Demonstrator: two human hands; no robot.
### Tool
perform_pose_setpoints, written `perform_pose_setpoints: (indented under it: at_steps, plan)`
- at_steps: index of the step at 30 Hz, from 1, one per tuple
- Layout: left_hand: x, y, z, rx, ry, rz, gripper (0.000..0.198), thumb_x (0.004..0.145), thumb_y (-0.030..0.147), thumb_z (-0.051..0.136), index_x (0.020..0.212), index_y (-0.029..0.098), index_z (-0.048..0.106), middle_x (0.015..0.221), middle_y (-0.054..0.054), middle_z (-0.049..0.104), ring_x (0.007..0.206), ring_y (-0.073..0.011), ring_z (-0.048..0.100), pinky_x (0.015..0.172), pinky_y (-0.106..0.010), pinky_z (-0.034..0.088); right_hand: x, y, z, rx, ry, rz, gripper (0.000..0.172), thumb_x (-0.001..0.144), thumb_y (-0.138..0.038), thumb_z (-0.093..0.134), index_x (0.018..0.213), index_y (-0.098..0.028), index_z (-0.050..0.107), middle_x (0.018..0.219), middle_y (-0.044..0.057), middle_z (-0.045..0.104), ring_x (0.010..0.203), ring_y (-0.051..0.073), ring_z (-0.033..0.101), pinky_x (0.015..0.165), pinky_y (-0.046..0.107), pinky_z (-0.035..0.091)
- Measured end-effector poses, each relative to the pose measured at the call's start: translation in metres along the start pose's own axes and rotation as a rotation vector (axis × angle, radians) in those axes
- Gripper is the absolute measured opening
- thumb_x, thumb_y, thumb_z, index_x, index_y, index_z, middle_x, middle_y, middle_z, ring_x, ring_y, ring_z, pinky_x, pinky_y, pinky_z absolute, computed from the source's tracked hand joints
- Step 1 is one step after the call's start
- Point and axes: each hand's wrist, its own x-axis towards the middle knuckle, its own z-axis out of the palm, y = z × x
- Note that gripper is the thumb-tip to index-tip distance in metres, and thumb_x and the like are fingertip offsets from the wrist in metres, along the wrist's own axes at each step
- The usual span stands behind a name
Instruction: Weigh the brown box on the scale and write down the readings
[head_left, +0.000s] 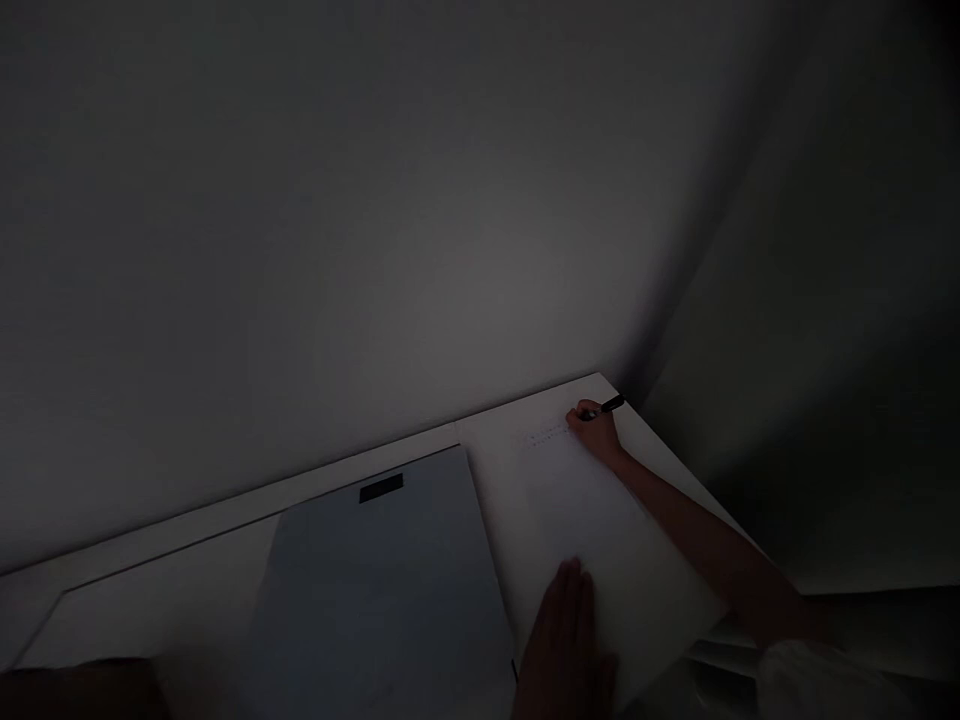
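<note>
In dim light, a large white sheet of paper [570, 500] lies at the right end of a white table. My right hand [595, 430] is closed round a black pen [613, 403] near the sheet's upper part, and its fingertips hide the pen's tip. Just left of those fingers run short rows of small, faint writing [547, 436], too small to read. Lower down, my left hand [566, 640] rests flat on the paper with its fingers stretched out and close together, holding nothing.
Left of the paper is a grey-blue panel [382, 590] with a dark rectangle [381, 488] near its top edge. A pale wall [337, 250] rises behind the table [300, 492]. Something dark and blurred [82, 690] fills the bottom left corner. Greenish fabric [825, 350] hangs at the right.
</note>
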Motion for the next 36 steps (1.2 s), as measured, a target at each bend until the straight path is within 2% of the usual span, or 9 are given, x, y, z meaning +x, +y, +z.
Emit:
perform_pose_setpoints:
  at_steps: [11,14,16,21,24,27,30,32,36]
  plan:
    - [-0.002,0.000,0.000,0.012,0.031,-0.014,0.081,0.093,0.054,0.041,0.152,0.012,0.004,0.149,-0.012,0.032,0.132,-0.0268,0.042,0.101,-0.032,0.048,0.000,-0.006,-0.003,-0.001,0.011,-0.004,0.033,0.089,-0.043,0.059,0.072,-0.015,0.055,0.065,-0.005,0.051,0.056,0.009,0.049,0.055,0.023,0.043]
    - [-0.001,0.001,-0.001,0.014,0.037,-0.010,0.080,0.093,0.053,0.041,0.152,0.013,0.005,0.150,-0.011,0.032,0.132,-0.0268,0.043,0.100,-0.032,0.049,0.002,-0.009,-0.006,-0.006,0.050,-0.032,0.033,0.090,-0.043,0.051,0.068,-0.019,0.052,0.061,-0.004,0.049,0.057,0.011,0.048,0.056,0.024,0.040]
    - [-0.001,0.002,-0.001,0.007,0.024,-0.023,0.080,0.093,0.054,0.041,0.152,0.013,0.004,0.150,-0.011,0.032,0.133,-0.0270,0.042,0.101,-0.033,0.049,0.002,-0.012,-0.010,-0.021,0.069,-0.053,0.029,0.091,-0.043,0.042,0.075,-0.021,0.053,0.064,-0.002,0.053,0.061,0.014,0.051,0.057,0.025,0.040]
    - [-0.003,0.001,0.004,-0.032,-0.038,-0.025,0.079,0.095,0.052,0.040,0.152,0.014,0.000,0.152,-0.012,0.026,0.137,-0.0287,0.035,0.104,-0.037,0.047,0.003,-0.016,-0.024,-0.124,0.049,-0.139,0.027,0.093,-0.033,0.029,0.108,-0.023,0.049,0.083,0.002,0.061,0.072,0.017,0.058,0.064,0.027,0.044]
    - [-0.007,-0.004,0.011,-0.066,-0.073,-0.010,0.079,0.094,0.048,0.042,0.152,0.014,0.000,0.154,-0.012,0.021,0.138,-0.0303,0.032,0.105,-0.039,0.046,0.012,-0.016,-0.041,-0.246,-0.038,-0.242,0.025,0.089,-0.026,0.036,0.107,-0.021,0.053,0.089,0.007,0.062,0.083,0.021,0.059,0.073,0.032,0.045]
    - [-0.008,-0.006,0.013,-0.100,-0.111,0.001,0.076,0.095,0.043,0.042,0.152,0.014,0.001,0.154,-0.013,0.017,0.139,-0.0305,0.029,0.107,-0.039,0.043,0.024,-0.013,-0.065,-0.380,-0.227,-0.399,0.022,0.082,-0.018,0.050,0.100,-0.020,0.061,0.099,0.011,0.063,0.098,0.024,0.057,0.085,0.035,0.042]
    - [-0.002,-0.005,0.006,-0.159,-0.206,-0.055,0.068,0.095,0.043,0.043,0.150,0.013,0.018,0.153,-0.012,0.017,0.140,-0.0318,0.026,0.110,-0.042,0.039,0.031,-0.011,-0.084,-0.511,-0.398,-0.510,0.029,0.077,-0.009,0.056,0.101,-0.021,0.064,0.108,0.012,0.062,0.101,0.024,0.056,0.088,0.035,0.041]
    - [0.004,-0.002,-0.003,-0.215,-0.299,-0.117,0.064,0.093,0.041,0.045,0.148,0.011,0.028,0.152,-0.012,0.018,0.140,-0.0323,0.024,0.111,-0.044,0.036,0.031,-0.010,-0.088,-0.583,-0.463,-0.543,0.033,0.076,-0.005,0.055,0.104,-0.020,0.063,0.109,0.011,0.061,0.099,0.023,0.056,0.086,0.034,0.041]
    - [0.015,0.002,-0.019,-0.226,-0.416,-0.147,0.062,0.087,0.018,0.046,0.146,0.006,0.031,0.152,-0.014,0.016,0.140,-0.0330,0.021,0.112,-0.045,0.033,0.026,-0.006,-0.083,-0.659,-0.528,-0.570,0.032,0.079,-0.002,0.050,0.104,-0.019,0.062,0.105,0.010,0.061,0.093,0.021,0.056,0.081,0.032,0.041]
